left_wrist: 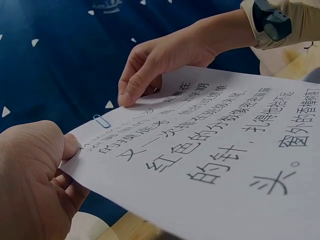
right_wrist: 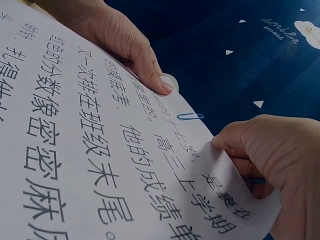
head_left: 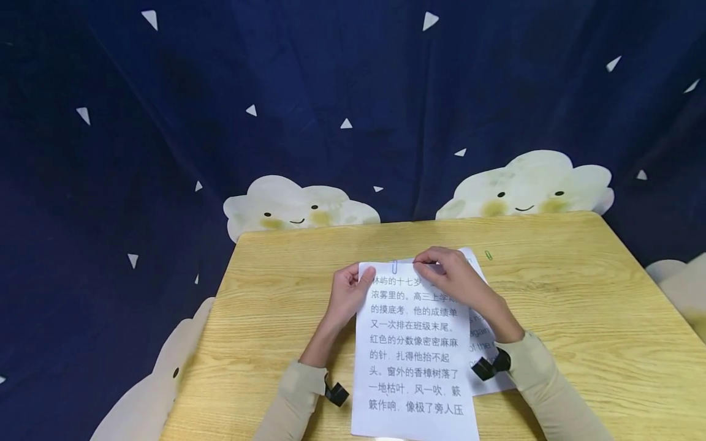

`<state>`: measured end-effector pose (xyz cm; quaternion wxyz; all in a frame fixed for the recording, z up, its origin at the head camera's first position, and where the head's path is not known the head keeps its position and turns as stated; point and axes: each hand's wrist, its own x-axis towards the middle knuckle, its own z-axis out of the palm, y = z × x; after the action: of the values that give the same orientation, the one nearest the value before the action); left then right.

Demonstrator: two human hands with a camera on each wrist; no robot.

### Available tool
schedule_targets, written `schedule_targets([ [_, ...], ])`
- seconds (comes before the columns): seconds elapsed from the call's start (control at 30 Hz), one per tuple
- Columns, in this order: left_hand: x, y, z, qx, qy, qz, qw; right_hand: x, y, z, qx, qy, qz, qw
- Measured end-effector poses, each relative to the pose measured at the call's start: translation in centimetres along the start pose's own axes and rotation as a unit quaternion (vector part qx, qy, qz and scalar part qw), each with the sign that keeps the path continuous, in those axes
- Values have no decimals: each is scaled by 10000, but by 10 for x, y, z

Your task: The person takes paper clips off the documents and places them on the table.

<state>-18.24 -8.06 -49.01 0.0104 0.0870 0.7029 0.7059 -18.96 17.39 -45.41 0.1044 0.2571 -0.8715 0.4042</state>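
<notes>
A white sheet printed with large Chinese characters (head_left: 416, 349) is raised toward me, with a blue paper clip (head_left: 394, 267) on its top edge. My left hand (head_left: 349, 294) pinches the sheet's upper left corner, thumb on the printed face and fingers behind. To the right of the clip, my right hand (head_left: 455, 278) pinches the top edge, its thumb in front. In the right wrist view the paper bends near this hand (right_wrist: 280, 165), and a small blue wire-like piece (right_wrist: 256, 180) shows among its fingers behind the sheet.
Another white sheet with English print (head_left: 488, 349) lies on the wooden table (head_left: 265, 294), partly covered by the raised sheet and right arm. A green paper clip (head_left: 488, 255) lies beyond it at the right. A dark blue curtain with clouds (head_left: 331, 73) hangs behind the table.
</notes>
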Motion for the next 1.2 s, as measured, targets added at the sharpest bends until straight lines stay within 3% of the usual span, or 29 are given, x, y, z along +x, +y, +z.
schedule_targets([
  [0.37,-4,2,6,-108,-388,35,9992,-2,-2,0,-55,-84,17,9999],
  [0.67,-6,0,8,-126,-402,12,9991,0,-3,3,5,-122,-272,9996],
  [1.2,-7,-1,12,-140,-558,72,9983,-2,-8,5,54,-288,-177,9994],
])
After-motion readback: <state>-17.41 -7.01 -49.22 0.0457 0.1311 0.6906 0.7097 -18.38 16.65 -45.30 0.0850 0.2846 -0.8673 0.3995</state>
